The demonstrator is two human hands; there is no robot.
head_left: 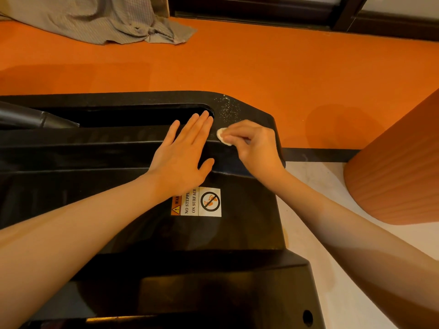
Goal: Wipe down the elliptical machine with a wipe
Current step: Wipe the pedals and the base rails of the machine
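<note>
Two hands share our work: the left hand [184, 153], fingers straight and together, braces the elliptical machine's base cover [240, 229] while the right hand [255, 144] pinches a small wipe [223, 136] near the dusty speckles [229, 108].

My left hand [183, 153] lies flat, fingers [199, 124] straight, on the black elliptical machine [237, 233]. My right hand [256, 148] pinches a small white wipe [222, 136] against its dusty corner, just above the warning sticker [202, 203].
</note>
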